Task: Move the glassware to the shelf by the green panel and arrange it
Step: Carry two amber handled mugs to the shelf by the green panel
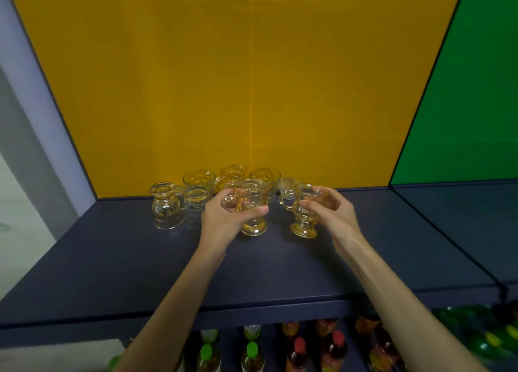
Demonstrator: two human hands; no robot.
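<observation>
Left hand (227, 220) clamped round footed glass mug (252, 206), upright, handle at 9 o'clock. Right hand (333, 212) grips second mug (304, 212), upright, seemingly just off dark shelf (112, 259).

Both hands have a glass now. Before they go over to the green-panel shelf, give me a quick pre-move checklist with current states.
1. Left hand grips a footed glass cup: ok.
2. Right hand grips the second cup: ok.
3. Both cups upright: ok.
4. Cups lifted off the dark shelf: cannot tell.
5. Shelf by the green panel has free space where visible: ok.
6. Glasses left behind stand steady: cannot tell; the leftmost leans.
</observation>
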